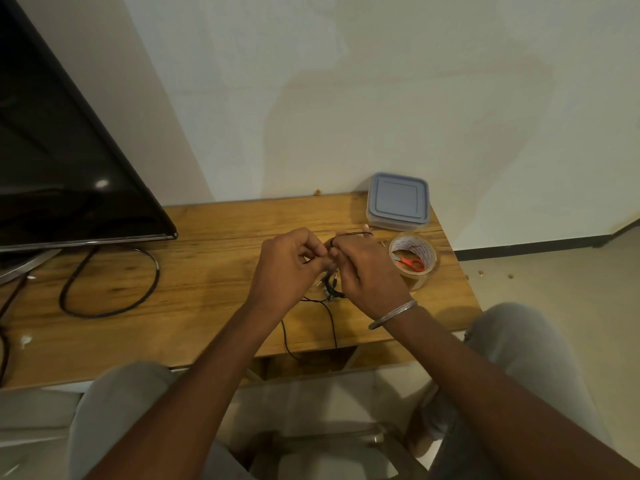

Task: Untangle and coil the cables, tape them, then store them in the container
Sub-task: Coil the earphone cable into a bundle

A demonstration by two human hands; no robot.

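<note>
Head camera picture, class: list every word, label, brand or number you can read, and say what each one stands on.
No text can be read.
Tape roll: red print runs round the inside of its core, too small and blurred to read.
Container lid: no lettering shows.
Scissors: no marking shows.
Television: dark screen, no brand visible.

You're looking at a wooden table (214, 289) w/ a lidded container (398, 201), tape roll (412, 259), thick black cord (110, 289) & TV (62, 161) sitting on it.
</note>
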